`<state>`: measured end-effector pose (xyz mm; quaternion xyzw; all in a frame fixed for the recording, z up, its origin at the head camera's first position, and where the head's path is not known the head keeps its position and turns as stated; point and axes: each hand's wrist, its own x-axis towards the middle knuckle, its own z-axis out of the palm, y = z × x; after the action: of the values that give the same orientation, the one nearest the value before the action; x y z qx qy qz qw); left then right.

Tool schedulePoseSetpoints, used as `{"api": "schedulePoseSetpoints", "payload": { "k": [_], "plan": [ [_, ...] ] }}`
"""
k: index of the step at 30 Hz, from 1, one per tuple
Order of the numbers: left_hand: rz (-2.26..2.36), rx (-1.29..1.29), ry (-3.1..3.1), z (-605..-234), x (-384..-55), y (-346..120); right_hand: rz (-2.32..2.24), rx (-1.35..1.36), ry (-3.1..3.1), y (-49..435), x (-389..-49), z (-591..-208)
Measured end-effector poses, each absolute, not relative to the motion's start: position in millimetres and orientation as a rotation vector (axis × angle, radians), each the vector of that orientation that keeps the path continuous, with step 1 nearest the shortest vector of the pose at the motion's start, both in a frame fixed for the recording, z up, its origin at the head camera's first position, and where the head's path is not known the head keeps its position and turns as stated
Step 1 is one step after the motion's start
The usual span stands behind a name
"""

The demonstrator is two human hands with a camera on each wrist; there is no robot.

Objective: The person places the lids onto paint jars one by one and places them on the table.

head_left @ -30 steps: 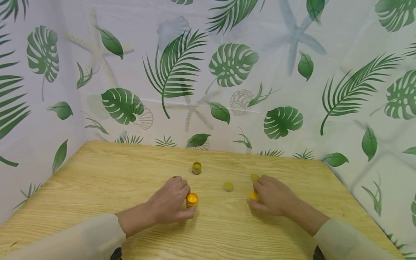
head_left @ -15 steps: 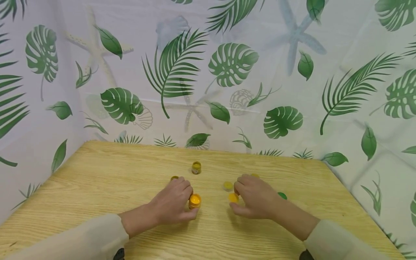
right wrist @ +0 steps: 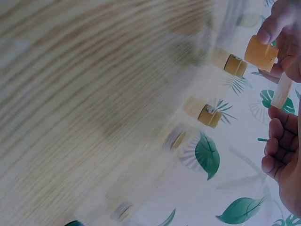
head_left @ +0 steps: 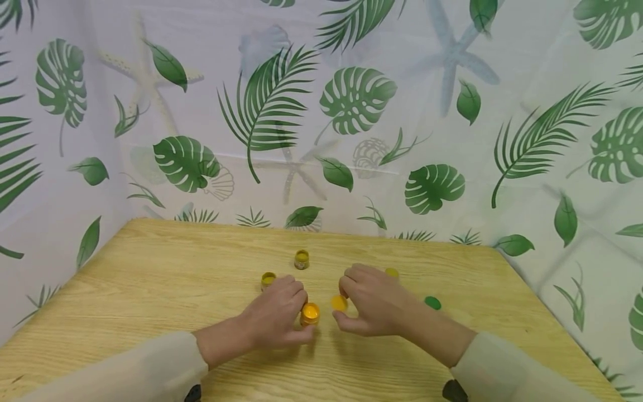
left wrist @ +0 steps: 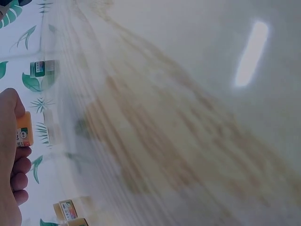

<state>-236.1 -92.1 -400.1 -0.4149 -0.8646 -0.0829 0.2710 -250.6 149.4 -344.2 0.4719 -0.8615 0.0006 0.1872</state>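
Note:
In the head view my left hand grips a small open paint jar filled with orange-yellow paint. My right hand pinches a round yellow lid at its edge, a short gap to the right of the jar. The right wrist view shows the lid tilted near the orange jar, the two apart. Part of the jar's printed label faces the left wrist camera. Behind the left hand stands a dark-yellow open jar, partly covered.
Another dark-yellow open jar stands farther back. Beyond the right hand lie a yellowish lid and a green round top. A green-labelled jar shows in the left wrist view. A leaf-printed curtain borders the wooden table.
My right hand has carried the yellow lid leftward to near the orange jar, now covering a loose lid. The left hand shifted slightly right with the jar, uncovering more of the jar behind.

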Motion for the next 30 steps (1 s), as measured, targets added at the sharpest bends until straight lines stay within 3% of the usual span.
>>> {"api": "schedulePoseSetpoints", "payload": {
  "k": [30],
  "plan": [
    [-0.176, -1.199, -2.197, -398.6, -231.5, -77.5, 0.032, 1.473, -2.388, 128.0, -243.9, -351.3]
  ]
}}
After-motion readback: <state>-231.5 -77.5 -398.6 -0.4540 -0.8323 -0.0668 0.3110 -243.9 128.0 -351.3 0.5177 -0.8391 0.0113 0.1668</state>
